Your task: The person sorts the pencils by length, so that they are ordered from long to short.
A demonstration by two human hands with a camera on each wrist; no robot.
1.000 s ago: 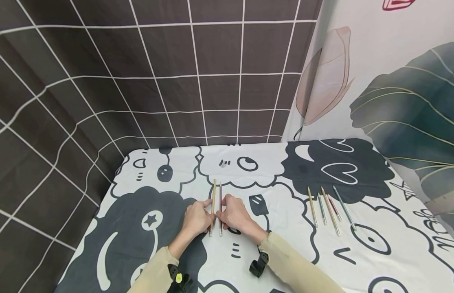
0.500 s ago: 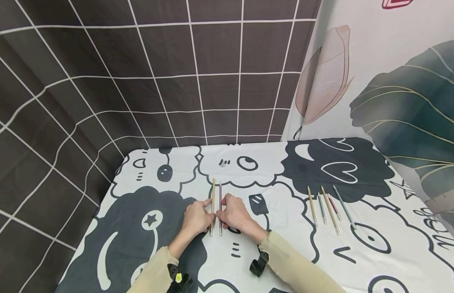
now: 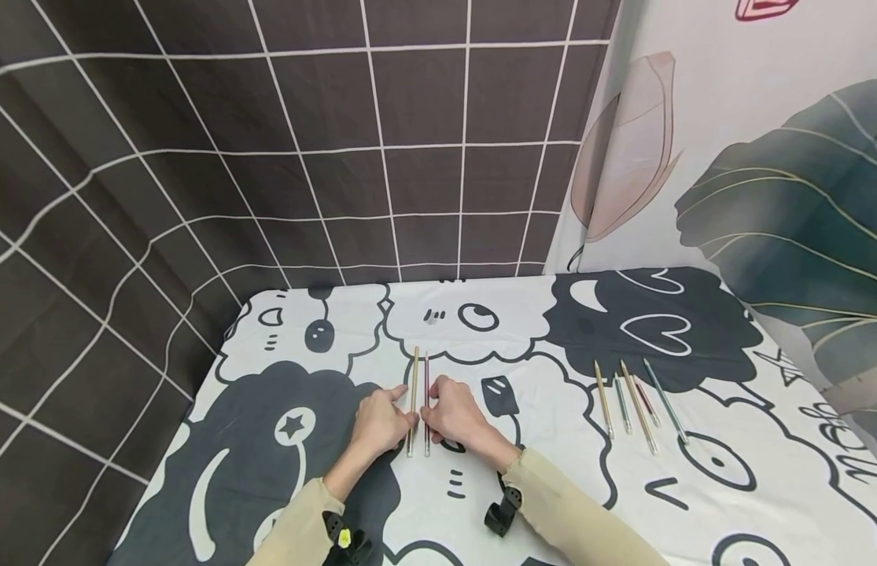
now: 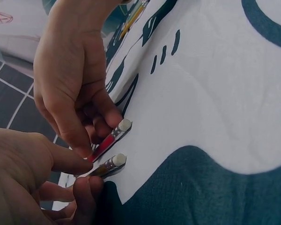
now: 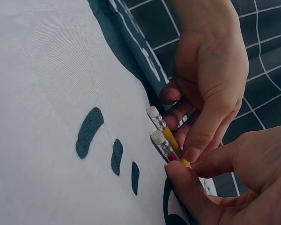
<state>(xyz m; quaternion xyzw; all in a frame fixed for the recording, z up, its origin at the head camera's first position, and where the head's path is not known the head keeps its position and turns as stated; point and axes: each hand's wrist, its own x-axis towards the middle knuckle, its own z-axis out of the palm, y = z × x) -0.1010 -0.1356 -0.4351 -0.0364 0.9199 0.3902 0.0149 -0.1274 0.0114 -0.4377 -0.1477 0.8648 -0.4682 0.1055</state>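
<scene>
Two pencils lie almost parallel on the patterned cloth, a small gap apart, with their white eraser ends toward me. My left hand (image 3: 381, 422) pinches the yellow pencil (image 3: 414, 377) near its lower half. Just to its right, my right hand (image 3: 455, 410) pinches the red pencil (image 3: 427, 377) with thumb and fingers. In the left wrist view both metal-banded ends show, the red pencil (image 4: 103, 146) above the yellow pencil (image 4: 104, 168). The right wrist view shows the yellow pencil (image 5: 170, 137) behind the red one, with fingers covering the rest of both.
Several loose pencils (image 3: 636, 405) in yellow, green and red lie fanned out to the right. A black-and-white cartoon cloth (image 3: 537, 487) covers the table. Behind it hangs a dark grid curtain (image 3: 424, 102), and a leaf-print curtain (image 3: 778, 204) hangs at right.
</scene>
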